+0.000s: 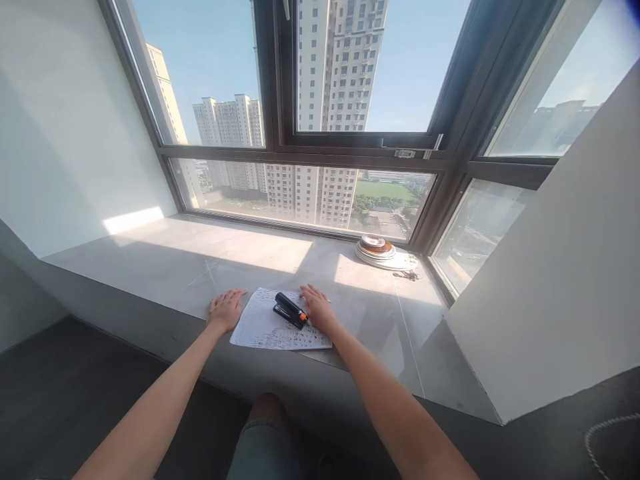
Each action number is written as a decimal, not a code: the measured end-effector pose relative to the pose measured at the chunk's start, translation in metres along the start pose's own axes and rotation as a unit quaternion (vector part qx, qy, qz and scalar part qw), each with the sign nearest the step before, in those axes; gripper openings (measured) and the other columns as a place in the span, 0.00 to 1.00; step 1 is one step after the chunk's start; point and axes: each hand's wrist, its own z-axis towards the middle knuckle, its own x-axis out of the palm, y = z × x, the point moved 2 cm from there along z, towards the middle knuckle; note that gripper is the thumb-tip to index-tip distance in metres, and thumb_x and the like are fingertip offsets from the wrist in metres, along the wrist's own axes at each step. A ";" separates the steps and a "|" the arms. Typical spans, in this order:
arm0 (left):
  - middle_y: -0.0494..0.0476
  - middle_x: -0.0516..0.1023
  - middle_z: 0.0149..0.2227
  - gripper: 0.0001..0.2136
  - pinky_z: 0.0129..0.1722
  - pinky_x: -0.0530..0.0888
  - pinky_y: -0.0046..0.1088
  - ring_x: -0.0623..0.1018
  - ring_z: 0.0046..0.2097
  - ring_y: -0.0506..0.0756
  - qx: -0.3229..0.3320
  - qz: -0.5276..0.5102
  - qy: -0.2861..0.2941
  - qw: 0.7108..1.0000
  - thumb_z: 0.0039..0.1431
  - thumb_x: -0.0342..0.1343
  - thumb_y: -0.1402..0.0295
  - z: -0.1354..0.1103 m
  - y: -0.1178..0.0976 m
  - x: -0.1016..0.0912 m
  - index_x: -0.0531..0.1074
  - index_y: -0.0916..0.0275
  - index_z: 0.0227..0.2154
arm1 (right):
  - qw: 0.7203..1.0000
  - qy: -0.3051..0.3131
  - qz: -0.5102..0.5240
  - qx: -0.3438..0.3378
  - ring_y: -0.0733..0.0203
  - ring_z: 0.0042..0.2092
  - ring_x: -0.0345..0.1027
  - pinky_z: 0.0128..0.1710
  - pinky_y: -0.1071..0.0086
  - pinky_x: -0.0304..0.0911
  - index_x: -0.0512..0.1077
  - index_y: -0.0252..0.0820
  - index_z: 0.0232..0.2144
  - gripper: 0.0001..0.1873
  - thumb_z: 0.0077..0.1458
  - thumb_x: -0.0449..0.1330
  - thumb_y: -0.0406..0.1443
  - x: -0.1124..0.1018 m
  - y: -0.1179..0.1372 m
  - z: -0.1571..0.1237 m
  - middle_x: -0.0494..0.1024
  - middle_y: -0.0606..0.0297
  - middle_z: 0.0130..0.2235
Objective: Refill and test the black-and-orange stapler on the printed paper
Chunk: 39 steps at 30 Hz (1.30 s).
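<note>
A black stapler point(290, 311) with an orange-red patch at its near end lies slantwise on a sheet of paper point(260, 333) covered in dark writing. The paper rests on the window ledge, its near edge reaching the ledge's front. My left hand point(227, 310) lies flat on the ledge just left of the paper, fingers stretched forward. To the right of the stapler, my right hand point(317, 307) rests over the paper's right side, fingers extended and holding nothing I can see. Whether it touches the stapler I cannot tell.
A stack of plates or round discs point(376, 250) sits at the back right of the ledge point(150, 267), near the window frame. A small dark tangled item point(407, 275) lies beside it. Walls close off both ends. My knee point(267, 410) is below the front edge.
</note>
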 end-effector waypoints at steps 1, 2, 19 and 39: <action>0.55 0.64 0.71 0.25 0.69 0.56 0.53 0.63 0.70 0.64 -0.001 0.003 -0.001 1.000 0.71 0.36 0.65 0.000 -0.001 -0.001 0.66 0.47 0.66 | 1.000 -0.007 0.000 0.006 0.52 0.75 0.46 0.71 0.46 0.49 0.74 0.47 0.53 0.22 0.65 0.49 0.25 -0.002 -0.002 -0.004 0.63 0.62 0.71; 0.55 0.64 0.71 0.25 0.68 0.56 0.53 0.63 0.70 0.64 -0.001 0.007 -0.002 1.000 0.71 0.36 0.65 -0.001 -0.002 -0.001 0.66 0.47 0.65 | 1.000 -0.014 -0.001 0.011 0.52 0.75 0.47 0.71 0.47 0.50 0.74 0.46 0.53 0.22 0.65 0.49 0.26 -0.004 -0.005 -0.009 0.64 0.62 0.71; 0.66 0.69 0.66 0.24 0.67 0.67 0.41 0.68 0.69 0.62 0.064 -0.126 -0.110 0.984 0.60 0.41 0.79 -0.005 -0.090 0.012 0.74 0.64 0.55 | 0.991 -0.102 -0.022 0.080 0.50 0.71 0.56 0.69 0.49 0.55 0.80 0.45 0.48 0.22 0.61 0.51 0.26 -0.074 -0.080 -0.103 0.72 0.57 0.65; 0.68 0.66 0.70 0.24 0.71 0.56 0.55 0.61 0.72 0.69 0.206 -0.150 0.009 0.967 0.69 0.40 0.72 -0.029 -0.274 0.086 0.73 0.63 0.61 | 0.990 -0.104 0.096 0.023 0.50 0.53 0.74 0.53 0.59 0.69 0.74 0.48 0.59 0.24 0.62 0.62 0.44 -0.100 -0.055 -0.144 0.79 0.58 0.54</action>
